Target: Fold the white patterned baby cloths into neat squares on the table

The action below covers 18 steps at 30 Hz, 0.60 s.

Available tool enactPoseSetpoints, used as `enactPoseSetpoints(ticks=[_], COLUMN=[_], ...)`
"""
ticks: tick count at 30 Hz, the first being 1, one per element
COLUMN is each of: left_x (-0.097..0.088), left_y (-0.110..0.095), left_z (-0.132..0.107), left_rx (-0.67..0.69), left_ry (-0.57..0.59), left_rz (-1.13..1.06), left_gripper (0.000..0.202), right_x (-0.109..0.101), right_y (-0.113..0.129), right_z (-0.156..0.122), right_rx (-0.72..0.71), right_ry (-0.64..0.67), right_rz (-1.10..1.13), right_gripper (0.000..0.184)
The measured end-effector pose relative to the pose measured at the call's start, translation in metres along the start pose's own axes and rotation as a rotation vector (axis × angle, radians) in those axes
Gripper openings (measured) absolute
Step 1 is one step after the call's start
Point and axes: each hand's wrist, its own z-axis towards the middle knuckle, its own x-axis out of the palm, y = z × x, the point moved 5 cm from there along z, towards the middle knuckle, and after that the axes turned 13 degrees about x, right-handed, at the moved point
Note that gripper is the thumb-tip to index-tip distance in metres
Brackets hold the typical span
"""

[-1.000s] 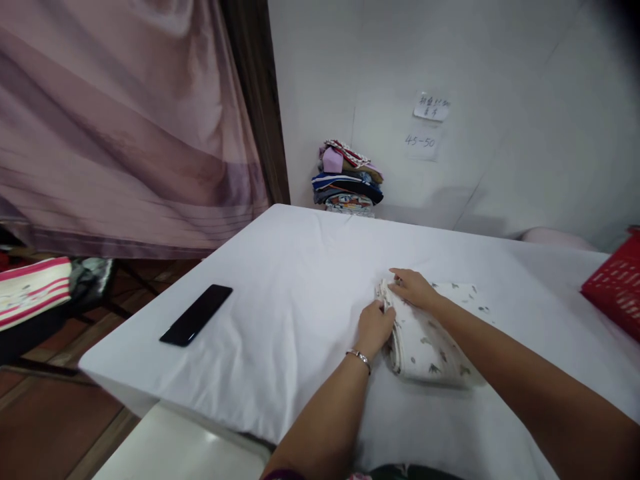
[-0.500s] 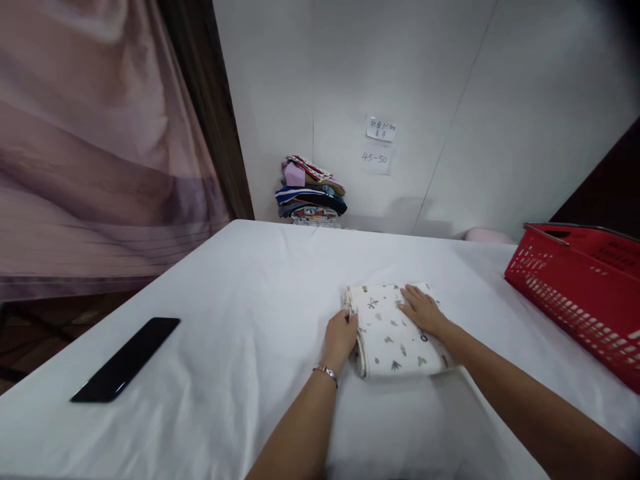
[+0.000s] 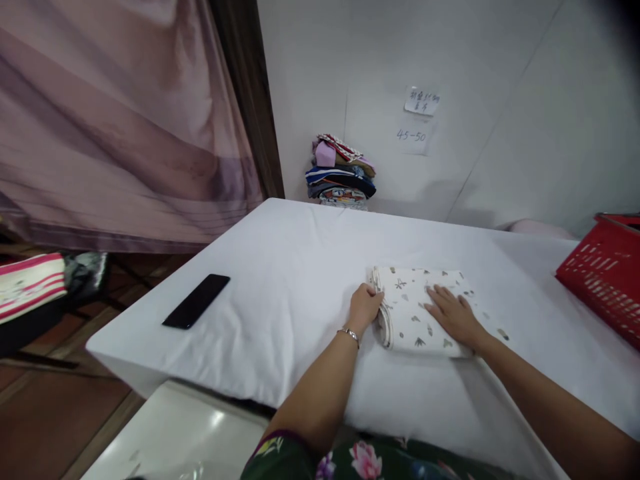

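A folded white cloth point(image 3: 413, 327) with small grey-green leaf and starfish prints lies in several layers on the white-covered table. My left hand point(image 3: 366, 307), with a bracelet at the wrist, is closed on the layered left edge of the cloth. Some of its fingertips are hidden by the fold. Spread flat on top of the cloth, my right hand point(image 3: 454, 319) rests with its fingers apart. The right end of the cloth is partly covered by that hand and forearm.
A black phone-like slab point(image 3: 197, 301) lies on the table's left side. A red plastic basket point(image 3: 607, 267) stands at the right. Folded fabrics point(image 3: 341, 175) are piled by the wall beyond the far edge. A white surface point(image 3: 175, 433) sits below the near edge.
The view has swung left and down, so the near table edge and floor now show. My right hand lies a little nearer to me on the cloth. My left hand stays at its left edge.
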Motion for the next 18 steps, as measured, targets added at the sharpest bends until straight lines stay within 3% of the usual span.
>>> enactPoseSetpoints(ticks=[2, 6, 11, 18], left_x=[0.001, 0.004, -0.002, 0.003], left_y=[0.000, 0.000, 0.000, -0.001], left_z=[0.000, 0.001, -0.011, -0.055], left_rx=[0.000, -0.070, -0.158, -0.168], left_ry=[0.027, 0.144, 0.156, 0.277], left_rz=[-0.031, -0.237, -0.330, -0.366], left_gripper=[0.021, 0.026, 0.015, 0.014], right_x=[-0.002, -0.027, -0.047, -0.036], right_y=[0.008, 0.032, 0.080, 0.107], right_z=[-0.010, -0.030, -0.064, -0.070], right_rx=[0.002, -0.014, -0.031, -0.005], right_ry=[0.012, -0.069, 0.064, 0.199], right_rz=[0.081, 0.346, 0.610, 0.559], right_gripper=[0.053, 0.044, 0.033, 0.025])
